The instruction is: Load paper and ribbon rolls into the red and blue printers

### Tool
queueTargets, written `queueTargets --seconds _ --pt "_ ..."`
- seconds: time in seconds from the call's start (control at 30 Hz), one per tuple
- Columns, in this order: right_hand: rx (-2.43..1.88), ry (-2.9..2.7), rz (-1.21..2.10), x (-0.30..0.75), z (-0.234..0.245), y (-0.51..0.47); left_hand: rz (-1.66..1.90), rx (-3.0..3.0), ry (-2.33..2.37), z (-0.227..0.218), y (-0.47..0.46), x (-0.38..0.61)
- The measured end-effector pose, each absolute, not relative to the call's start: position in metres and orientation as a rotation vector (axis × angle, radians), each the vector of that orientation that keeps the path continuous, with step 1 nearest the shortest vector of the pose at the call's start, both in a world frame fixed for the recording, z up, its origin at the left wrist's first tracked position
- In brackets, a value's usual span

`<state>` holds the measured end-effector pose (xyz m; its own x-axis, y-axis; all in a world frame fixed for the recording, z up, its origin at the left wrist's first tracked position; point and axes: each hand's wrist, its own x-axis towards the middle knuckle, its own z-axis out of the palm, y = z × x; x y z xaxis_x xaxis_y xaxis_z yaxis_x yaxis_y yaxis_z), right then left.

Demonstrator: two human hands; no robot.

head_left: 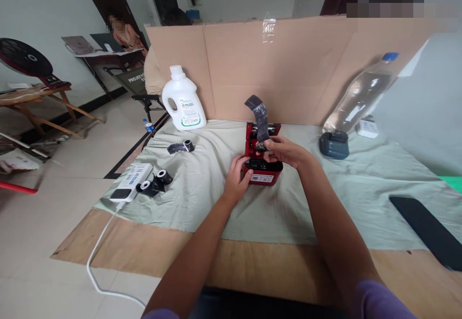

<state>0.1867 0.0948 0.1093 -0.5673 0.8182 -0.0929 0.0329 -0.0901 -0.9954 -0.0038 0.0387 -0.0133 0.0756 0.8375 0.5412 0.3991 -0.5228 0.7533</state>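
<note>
A small red printer-like machine [265, 178] stands on the green cloth with its lid tipped back. My left hand [237, 178] grips its left side, thumb at the front corner and fingers along the edge. Above the opening, my right hand [285, 151] pinches a small dark ribbon roll [262, 146] between thumb and fingers. From that roll a loose black strip with pale markings [260, 116] rises and curls to the left. My right fingers hide part of the roll and of the machine's inside.
Left on the cloth lie another partly unwound roll [187, 146], several black rolls [162, 177] and a white power bank [132, 182] with a cable. Behind stand a white jug [184, 105] and cardboard [241, 64]. Rightward are a leaning bottle [361, 93], a dark device [334, 145] and a phone [428, 230].
</note>
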Motion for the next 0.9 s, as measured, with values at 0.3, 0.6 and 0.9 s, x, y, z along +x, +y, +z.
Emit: queueTargets --seconds 0.3,0.6,0.9 --pt "-1.339 -1.855 1.087 0.1803 0.1169 0.0875 1.441 1.945 1.211 -0.0105 0.0365 -0.0033" --pt "-1.225 -1.93 1.125 0.1797 0.1183 0.0855 1.437 1.929 1.239 -0.0132 0.0381 -0.0033" --pt "-1.17 -1.957 1.248 0.1785 0.1146 0.0871 1.428 1.907 1.245 -0.0128 0.0364 -0.0034"
